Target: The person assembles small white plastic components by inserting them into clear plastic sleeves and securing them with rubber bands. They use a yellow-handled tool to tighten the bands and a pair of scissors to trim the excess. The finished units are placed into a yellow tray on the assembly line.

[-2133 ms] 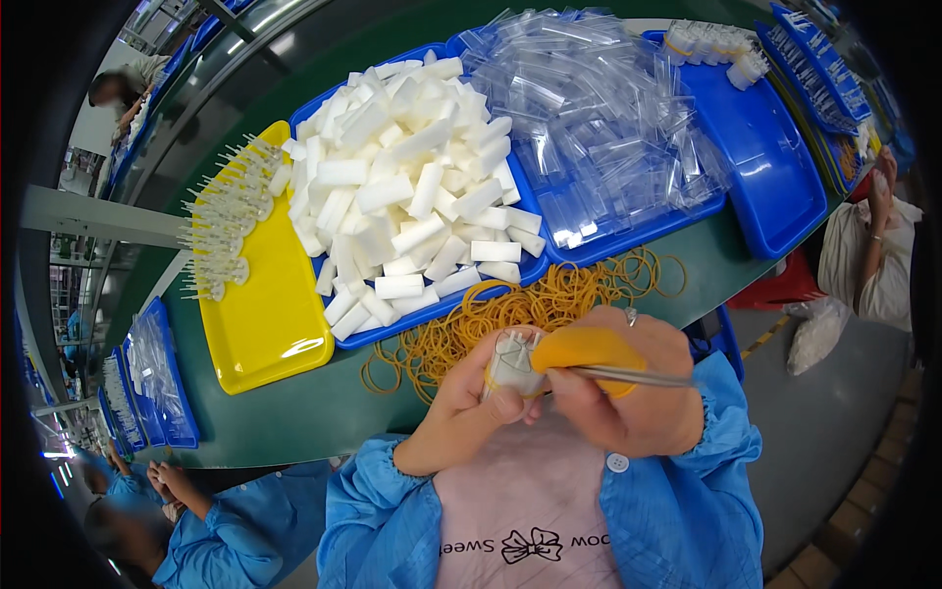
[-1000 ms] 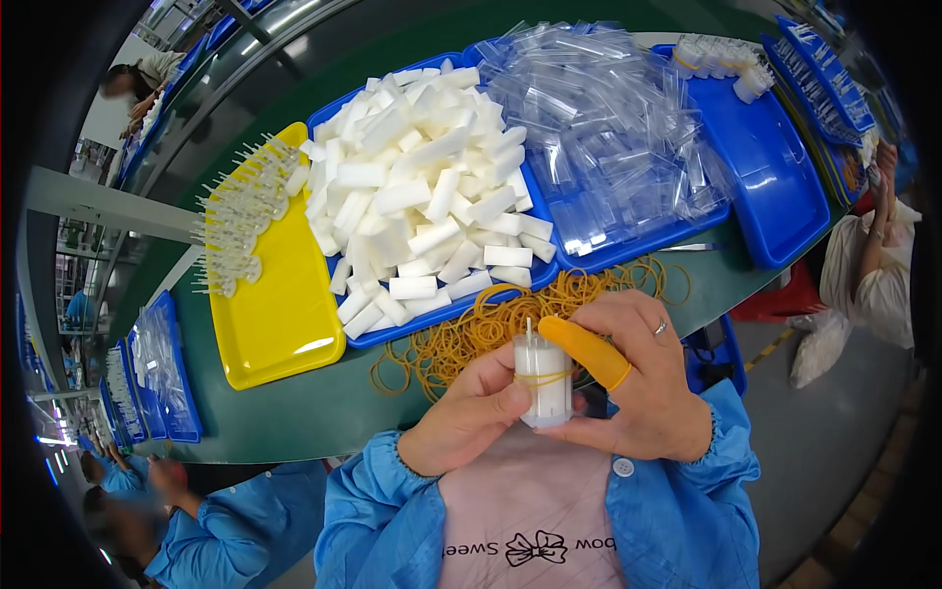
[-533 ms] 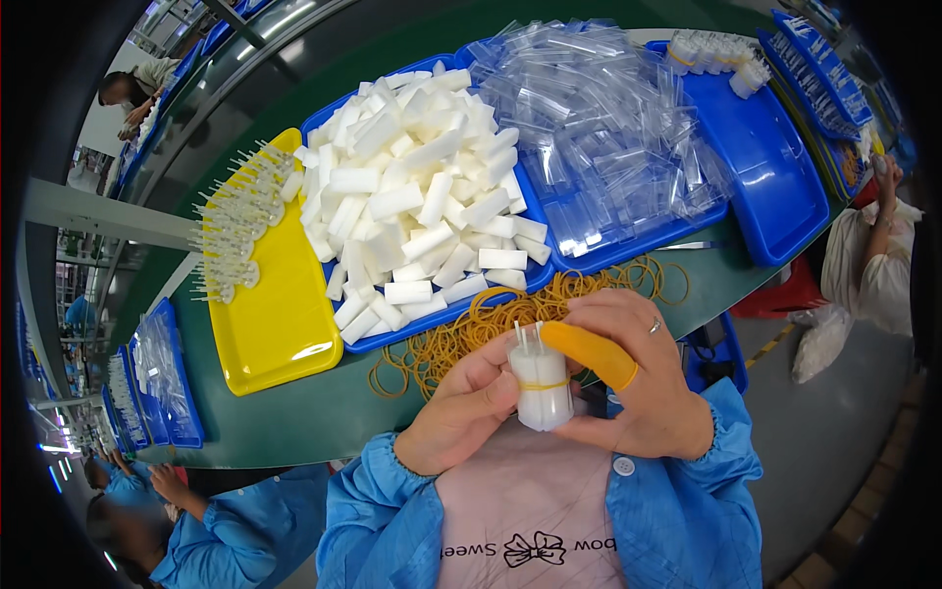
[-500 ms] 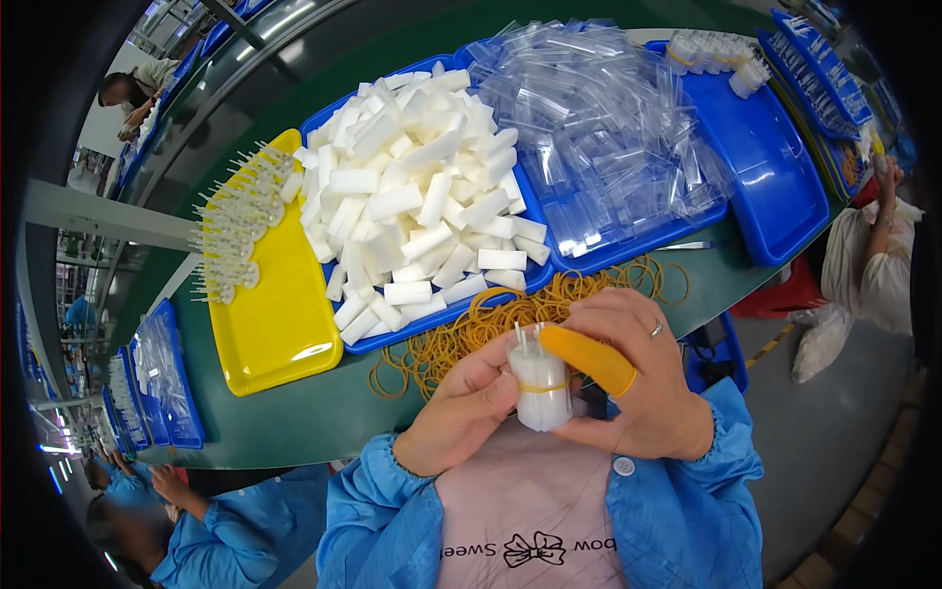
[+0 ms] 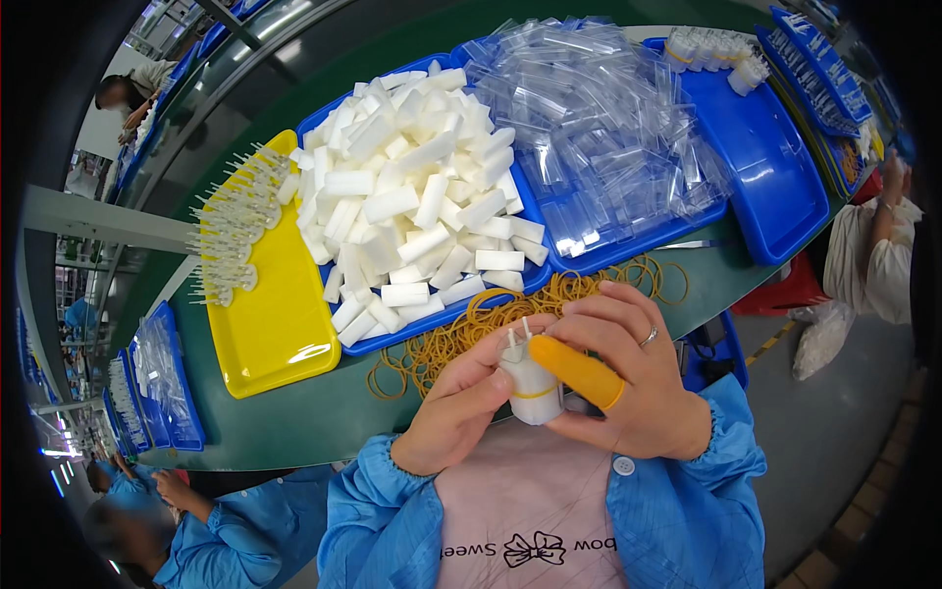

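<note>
Between my two hands is a white, roughly cylindrical bundle (image 5: pixel 533 396) with a yellow rubber band round its middle and thin white pins standing up from its top. My left hand (image 5: pixel 456 404) grips its left side with thumb and fingers. On the other side my right hand (image 5: pixel 643 388) holds it, with an orange finger cot (image 5: pixel 579 373) on the index finger near the top and the thumb low against the side. Just beyond my hands lies a heap of yellow rubber bands (image 5: pixel 432 353). Part of the bundle is hidden behind the fingers.
A blue tray heaped with white foam blocks (image 5: pixel 422 211) stands ahead, left of clear plastic sleeves (image 5: pixel 599 128). At left, a yellow tray (image 5: pixel 270 344) holds white pinned parts (image 5: pixel 240 216). Banded bundles (image 5: pixel 702 49) sit in the right blue tray (image 5: pixel 775 182). Co-workers are at both sides.
The bundle has turned and tilted a little in my hands and moved slightly left and up. My right hand's fingers have shifted with it; both hands keep hold.
</note>
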Available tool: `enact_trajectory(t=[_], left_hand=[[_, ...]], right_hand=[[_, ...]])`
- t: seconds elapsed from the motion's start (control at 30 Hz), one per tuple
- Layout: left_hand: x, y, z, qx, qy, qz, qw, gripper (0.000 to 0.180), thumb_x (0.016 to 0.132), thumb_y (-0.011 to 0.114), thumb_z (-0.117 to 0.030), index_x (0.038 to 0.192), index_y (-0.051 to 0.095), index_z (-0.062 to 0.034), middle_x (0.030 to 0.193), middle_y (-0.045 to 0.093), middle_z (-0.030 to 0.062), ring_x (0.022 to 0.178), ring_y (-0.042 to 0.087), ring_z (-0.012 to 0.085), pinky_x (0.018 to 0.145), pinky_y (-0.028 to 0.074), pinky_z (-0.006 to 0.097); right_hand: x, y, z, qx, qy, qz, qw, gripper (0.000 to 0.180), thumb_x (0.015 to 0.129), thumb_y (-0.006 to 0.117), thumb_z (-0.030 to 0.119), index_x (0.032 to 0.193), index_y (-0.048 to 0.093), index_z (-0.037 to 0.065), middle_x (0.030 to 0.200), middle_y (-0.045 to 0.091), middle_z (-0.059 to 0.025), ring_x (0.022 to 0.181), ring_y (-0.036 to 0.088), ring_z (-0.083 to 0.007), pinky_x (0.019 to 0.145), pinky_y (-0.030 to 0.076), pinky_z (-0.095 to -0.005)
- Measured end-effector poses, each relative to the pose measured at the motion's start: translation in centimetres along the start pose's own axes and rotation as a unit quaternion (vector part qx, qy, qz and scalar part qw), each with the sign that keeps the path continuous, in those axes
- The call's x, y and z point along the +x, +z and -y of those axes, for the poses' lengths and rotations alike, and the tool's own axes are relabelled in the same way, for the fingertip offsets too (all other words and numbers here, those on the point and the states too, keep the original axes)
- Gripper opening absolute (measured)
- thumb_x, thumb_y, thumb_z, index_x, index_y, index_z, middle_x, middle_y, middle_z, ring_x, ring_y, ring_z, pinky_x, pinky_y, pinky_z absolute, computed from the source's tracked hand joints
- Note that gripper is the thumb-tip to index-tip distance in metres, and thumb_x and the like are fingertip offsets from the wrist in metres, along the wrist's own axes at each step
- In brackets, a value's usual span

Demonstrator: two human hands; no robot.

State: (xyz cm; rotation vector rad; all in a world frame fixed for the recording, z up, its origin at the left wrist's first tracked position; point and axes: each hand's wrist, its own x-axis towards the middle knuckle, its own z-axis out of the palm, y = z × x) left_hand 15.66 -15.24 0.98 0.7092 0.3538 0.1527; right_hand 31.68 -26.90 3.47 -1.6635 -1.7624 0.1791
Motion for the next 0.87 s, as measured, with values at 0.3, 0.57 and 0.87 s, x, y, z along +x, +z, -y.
enact_trajectory(t=[0.3,0.57,0.87], left_hand=[[-0.1,-0.9,-0.2,-0.021,-0.018,0.027,0.999,0.070,0.090,0.058,-0.036,0.141,0.027,0.0004,0.139,0.039,0.0090,0.128,0.038,0.0189,0.106,0.031,0.034],[0.5,-0.6,1.0,0.144,0.067,-0.005,0.987,0.070,0.091,0.056,-0.038,0.142,0.025,-0.0007,0.139,0.037,0.0085,0.127,0.039,0.0181,0.104,0.034,0.035],[-0.1,0.1,-0.5,-0.089,-0.024,-0.041,0.995,0.076,0.086,0.064,-0.036,0.143,0.025,-0.0034,0.135,0.044,0.0080,0.122,0.047,0.0207,0.104,0.035,0.036]], right_hand=[[0.7,-0.2,0.1,0.073,0.048,0.003,0.996,0.062,0.056,0.076,0.022,0.114,0.059,0.009,0.121,0.052,-0.0059,0.112,0.048,-0.0254,0.096,0.037,-0.0488],[0.2,0.7,0.3,-0.051,-0.002,-0.001,0.999,0.068,0.052,0.079,0.023,0.115,0.058,0.007,0.123,0.051,-0.0075,0.114,0.047,-0.0258,0.096,0.038,-0.0485],[0.4,-0.2,0.1,0.067,0.019,0.009,0.998,0.077,0.053,0.080,0.025,0.123,0.053,0.009,0.130,0.043,-0.0100,0.122,0.041,-0.0305,0.100,0.034,-0.0518]])
